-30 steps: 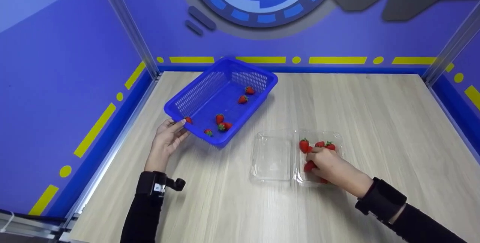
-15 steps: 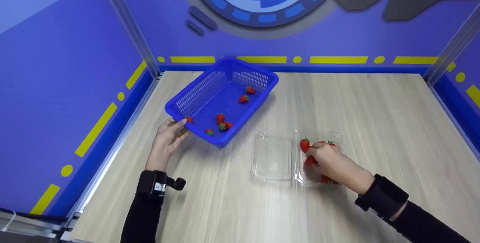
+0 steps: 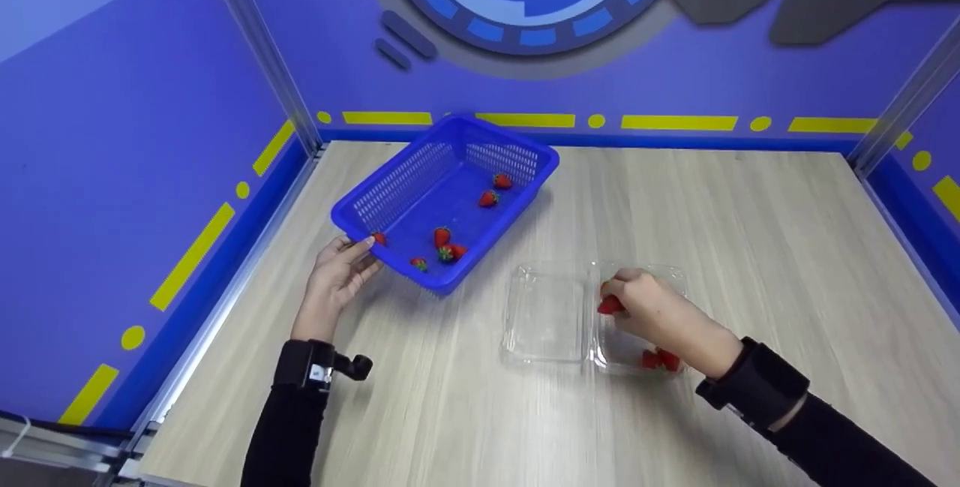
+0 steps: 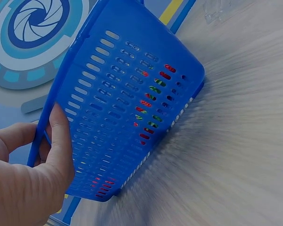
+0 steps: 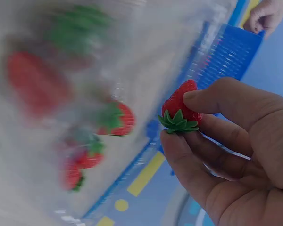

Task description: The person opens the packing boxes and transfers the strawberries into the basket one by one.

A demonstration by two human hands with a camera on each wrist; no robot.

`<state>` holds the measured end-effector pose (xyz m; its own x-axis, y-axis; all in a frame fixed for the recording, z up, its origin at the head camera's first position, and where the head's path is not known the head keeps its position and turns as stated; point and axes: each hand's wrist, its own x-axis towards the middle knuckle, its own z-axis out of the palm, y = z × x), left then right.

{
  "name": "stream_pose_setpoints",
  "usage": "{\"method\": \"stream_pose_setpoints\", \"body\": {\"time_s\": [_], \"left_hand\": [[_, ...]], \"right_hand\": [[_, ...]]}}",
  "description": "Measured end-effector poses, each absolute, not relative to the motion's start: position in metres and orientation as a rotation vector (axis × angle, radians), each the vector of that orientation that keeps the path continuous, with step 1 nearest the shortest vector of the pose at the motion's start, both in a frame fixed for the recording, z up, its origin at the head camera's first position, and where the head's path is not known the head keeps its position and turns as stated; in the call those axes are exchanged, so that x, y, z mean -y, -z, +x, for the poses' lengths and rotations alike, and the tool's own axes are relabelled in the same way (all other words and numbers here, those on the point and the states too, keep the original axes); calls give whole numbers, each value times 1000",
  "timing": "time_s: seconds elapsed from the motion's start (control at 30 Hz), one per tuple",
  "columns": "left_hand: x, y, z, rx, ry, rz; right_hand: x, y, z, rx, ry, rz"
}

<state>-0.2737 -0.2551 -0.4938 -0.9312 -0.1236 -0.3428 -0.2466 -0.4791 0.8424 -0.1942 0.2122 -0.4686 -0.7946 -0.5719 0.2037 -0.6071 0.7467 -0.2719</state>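
Note:
My left hand grips the near left rim of a blue plastic basket, thumb on the rim and fingers against the outer side. Several strawberries lie in the basket, some bunched at its near end. Over the right half of an opened clear plastic clamshell box, my right hand pinches one strawberry between thumb and fingers, its green leaves toward the fingertips. Other strawberries lie at the near end of that half. The right hand hides its far part in the head view.
A pale wooden table carries both containers. Blue printed panels rise along the back and sides, with metal posts at the corners. The basket's far end is close to the back panel.
My right hand has shifted toward the far left of the box half and pinches a strawberry there, uncovering the near strawberries. My left hand and the basket have stayed put.

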Motion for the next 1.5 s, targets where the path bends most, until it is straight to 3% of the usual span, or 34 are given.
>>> {"method": "stream_pose_setpoints", "body": {"time_s": [0.33, 0.63, 0.8, 1.13, 1.5], "left_hand": [[257, 496, -274, -1585, -2585, -532], [258, 496, -273, -1580, -2603, -530], [258, 496, -273, -1575, -2610, -515], [259, 497, -271, -1583, -2605, -522], [256, 499, -271, -1591, -2606, -513]], "right_hand": [[-165, 445, -219, 2702, -614, 1053], [-102, 427, -269, 2426, -829, 1160], [-74, 419, -295, 2471, -799, 1071], [-42, 455, -328, 2633, -986, 988], [-38, 462, -329, 2681, -963, 941]]}}
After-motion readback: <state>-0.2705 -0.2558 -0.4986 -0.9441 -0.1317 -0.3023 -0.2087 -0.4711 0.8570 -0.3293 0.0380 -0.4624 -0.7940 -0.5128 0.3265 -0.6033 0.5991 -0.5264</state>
